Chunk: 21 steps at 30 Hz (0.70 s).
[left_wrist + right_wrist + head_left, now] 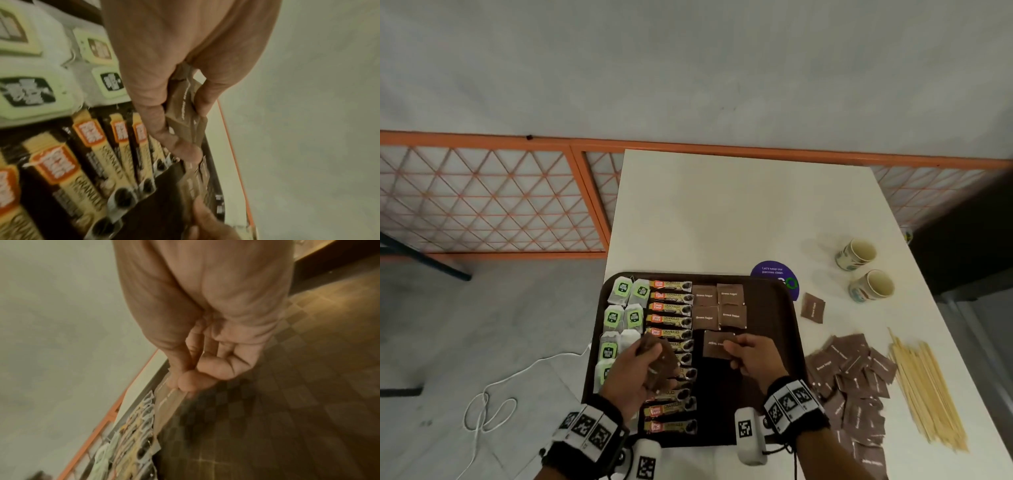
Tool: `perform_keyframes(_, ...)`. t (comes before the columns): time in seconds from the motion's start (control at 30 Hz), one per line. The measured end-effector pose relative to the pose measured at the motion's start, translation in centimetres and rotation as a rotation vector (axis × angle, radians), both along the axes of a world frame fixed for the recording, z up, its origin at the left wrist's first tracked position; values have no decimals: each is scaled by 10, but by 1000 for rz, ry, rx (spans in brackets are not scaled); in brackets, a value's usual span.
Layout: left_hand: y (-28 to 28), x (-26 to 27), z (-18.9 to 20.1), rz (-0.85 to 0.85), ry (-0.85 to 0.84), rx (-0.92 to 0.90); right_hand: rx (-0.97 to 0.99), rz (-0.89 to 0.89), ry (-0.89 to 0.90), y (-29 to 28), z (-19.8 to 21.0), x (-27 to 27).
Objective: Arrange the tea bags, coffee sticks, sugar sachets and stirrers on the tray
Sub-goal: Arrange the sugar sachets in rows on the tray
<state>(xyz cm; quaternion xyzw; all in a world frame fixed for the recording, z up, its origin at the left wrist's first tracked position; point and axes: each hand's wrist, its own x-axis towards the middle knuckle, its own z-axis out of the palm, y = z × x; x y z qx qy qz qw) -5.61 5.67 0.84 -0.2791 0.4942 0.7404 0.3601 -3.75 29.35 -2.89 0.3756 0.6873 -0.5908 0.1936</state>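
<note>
A dark brown tray point(774, 294) holds green-labelled tea bags point(624, 291) in its left column, coffee sticks point(671, 306) in the middle, and brown sugar sachets point(731, 317) at its far right. My left hand point(640, 366) hovers over the coffee sticks and grips a small stack of brown sugar sachets point(185, 110). My right hand point(748, 353) pinches one brown sugar sachet point(717, 344) low over the tray, just below the laid-out sachets. In the right wrist view the thumb and fingertips point(189, 382) clamp the sachet's point(168, 404) edge.
A heap of loose sugar sachets point(852, 380) lies on the white table right of the tray, with one stray sachet point(812, 307) further back. Wooden stirrers point(924, 387) lie near the right edge. Two paper cups point(858, 254) and a purple round sticker point(779, 274) sit behind.
</note>
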Motion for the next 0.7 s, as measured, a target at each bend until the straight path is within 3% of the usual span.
perform_keyframes(0.27,-17,-11,19,89,-74,177,189,103,-47,-11,-10,-13)
perform_keyframes(0.53,-11,-9,23,19,-64,146,395,162,-51,-11,-4,-11)
perform_keyframes(0.7,0,-8,29,-37,-21,90,527,306,40,-7,6,-9)
